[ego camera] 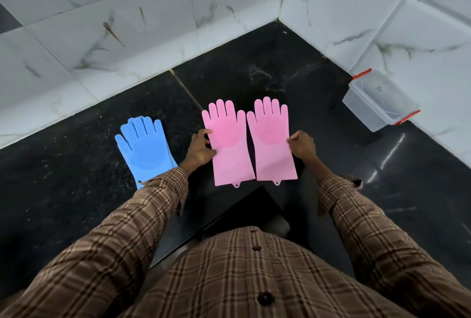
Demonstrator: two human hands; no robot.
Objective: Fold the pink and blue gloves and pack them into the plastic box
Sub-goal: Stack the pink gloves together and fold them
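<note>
Item one: left pink glove (229, 144), silicone, lay flat and unfolded on the black stone counter (76, 215), fingers pointing toward the wall, a small hanging tab at its cuff. The left hand (200, 149) gripped its outer edge at about palm level, thumb on top of the glove and fingers curled at the edge.

Item two: right pink glove (274, 144), same make, lay flat just beside the first, their inner edges nearly touching at the cuffs. The right hand (302, 145) pinched its outer edge, fingers curled.

Item three: blue glove (142, 147), lay flat to the left of the pink pair and apart from them, its cuff hidden under the left sleeve (142, 215). Whether a second blue glove lay beneath it could not be told, though a sliver of blue showed along its right edge.

Item four: plastic box (377, 101), clear, open-topped, with red clips at two ends, stood at the far right of the counter against the white marble-patterned wall tiles (102, 37), well apart from all gloves. It appeared empty.

The person wore a brown checked shirt (254, 279) with dark buttons.
</note>
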